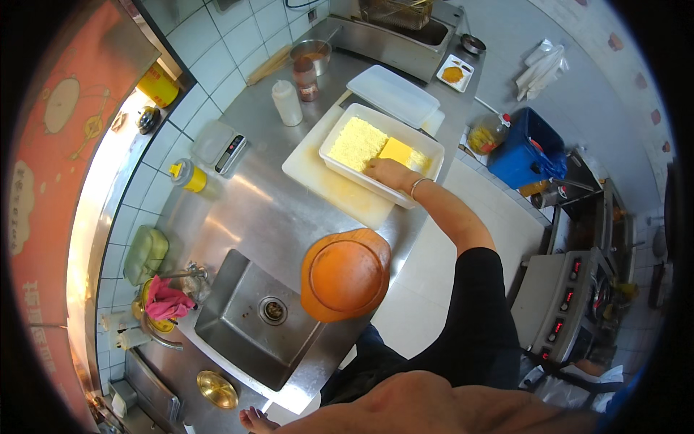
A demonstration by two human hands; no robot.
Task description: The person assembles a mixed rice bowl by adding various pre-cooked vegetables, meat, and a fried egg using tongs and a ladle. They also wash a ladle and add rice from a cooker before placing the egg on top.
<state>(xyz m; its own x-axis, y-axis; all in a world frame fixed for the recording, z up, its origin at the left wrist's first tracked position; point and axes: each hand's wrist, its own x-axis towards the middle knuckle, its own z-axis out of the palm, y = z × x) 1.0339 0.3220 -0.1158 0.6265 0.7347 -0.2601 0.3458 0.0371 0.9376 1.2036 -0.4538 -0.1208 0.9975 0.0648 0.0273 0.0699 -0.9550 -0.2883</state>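
A bare forearm lies along the lower edge, coming in from the right, and I take it as mine. It ends in my right hand (254, 420), of which only the fingertips show, by the counter's near corner. Whether it holds anything is hidden. My left hand is out of sight. A person in an orange cap (344, 273) and black top stands at the steel counter (246, 210). That person's hand (388, 172) presses on a yellow slab (396, 150) in a white tray (340, 168) of pale crumbs (356, 142).
The tray sits on a white cutting board (318, 179), with a white lid (392, 94) behind it. Squeeze bottles (287, 103), a scale (230, 150), a pot (311, 52) and a fryer (394, 29) line the back. The sink (238, 318) is near left; a blue bin (526, 148) and stove (571, 296) stand right.
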